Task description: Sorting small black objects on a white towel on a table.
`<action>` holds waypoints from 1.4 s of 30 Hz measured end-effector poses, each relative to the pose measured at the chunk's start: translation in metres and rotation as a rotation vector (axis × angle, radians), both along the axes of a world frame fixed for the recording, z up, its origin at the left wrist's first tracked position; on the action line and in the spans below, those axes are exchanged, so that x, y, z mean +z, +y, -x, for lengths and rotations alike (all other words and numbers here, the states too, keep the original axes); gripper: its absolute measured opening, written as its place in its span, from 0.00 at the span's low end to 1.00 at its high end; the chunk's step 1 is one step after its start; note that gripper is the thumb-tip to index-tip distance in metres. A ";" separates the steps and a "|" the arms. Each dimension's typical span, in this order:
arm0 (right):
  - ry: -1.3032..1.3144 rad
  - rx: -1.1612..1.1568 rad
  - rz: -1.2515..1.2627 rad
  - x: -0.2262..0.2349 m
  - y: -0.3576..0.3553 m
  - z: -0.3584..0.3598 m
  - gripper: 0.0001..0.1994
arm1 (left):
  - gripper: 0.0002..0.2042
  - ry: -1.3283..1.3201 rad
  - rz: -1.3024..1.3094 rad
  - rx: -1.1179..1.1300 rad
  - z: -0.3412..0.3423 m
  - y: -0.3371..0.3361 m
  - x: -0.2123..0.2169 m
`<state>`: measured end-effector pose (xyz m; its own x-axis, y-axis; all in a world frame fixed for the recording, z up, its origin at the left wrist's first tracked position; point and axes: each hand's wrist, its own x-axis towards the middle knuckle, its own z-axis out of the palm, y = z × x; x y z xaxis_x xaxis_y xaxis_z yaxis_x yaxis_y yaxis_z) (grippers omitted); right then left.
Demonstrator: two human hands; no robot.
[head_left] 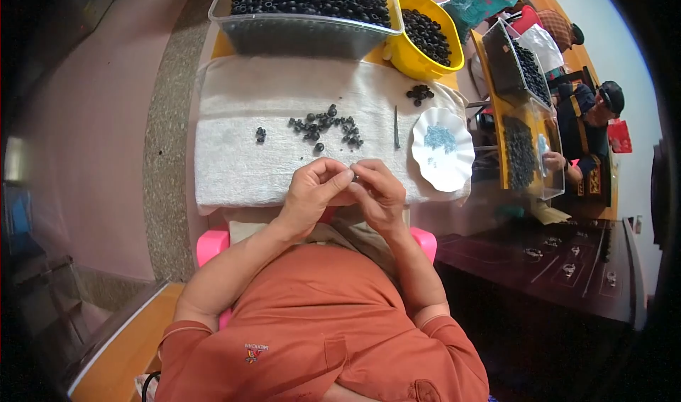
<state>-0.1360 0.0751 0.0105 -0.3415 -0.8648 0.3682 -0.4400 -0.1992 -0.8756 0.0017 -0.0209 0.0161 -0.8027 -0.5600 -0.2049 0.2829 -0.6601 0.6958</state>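
Observation:
My left hand point(311, 195) and my right hand point(381, 195) meet at the fingertips just past the near edge of a white towel point(241, 179). Both are closed in a pinch around a small dark piece point(355, 178), mostly hidden by the fingers. Beyond them lies a loose group of small black round parts point(323, 122), with a smaller cluster point(260, 134) to its left. A thin dark pointed tool point(396, 127) rests right of the group. Beside it, a white scalloped plate point(460, 171) holds tiny pale-blue bits point(438, 138).
At the towel's far edge stand a clear tub point(312, 26) and a yellow basin point(418, 67), both full of black parts. More black pieces point(420, 94) lie near the basin. On the right, another person point(592, 122) sits by clear bins point(553, 179). Pink chair arms point(213, 246) flank me.

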 end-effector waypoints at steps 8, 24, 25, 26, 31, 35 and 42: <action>0.168 -0.019 0.068 -0.001 0.000 0.003 0.14 | 0.05 -0.039 -0.037 -0.023 0.000 0.000 -0.005; 0.302 -0.100 0.030 0.003 0.007 -0.002 0.13 | 0.07 -0.039 -0.081 -0.068 -0.002 -0.006 0.000; 0.300 -0.097 0.027 0.004 0.006 -0.003 0.13 | 0.06 -0.039 -0.082 -0.063 -0.002 -0.006 -0.001; 0.300 -0.098 0.030 0.007 0.003 -0.004 0.13 | 0.06 -0.041 -0.086 -0.060 -0.002 -0.006 -0.001; 0.234 -0.023 0.031 0.005 -0.005 0.000 0.14 | 0.06 -0.036 -0.144 0.006 -0.001 -0.007 -0.002; 0.199 0.000 -0.056 0.008 -0.004 0.001 0.15 | 0.05 -0.073 -0.132 -0.003 -0.001 -0.008 -0.003; 0.116 -0.035 0.033 -0.006 -0.004 0.003 0.14 | 0.06 -0.106 -0.148 0.021 0.000 -0.008 -0.005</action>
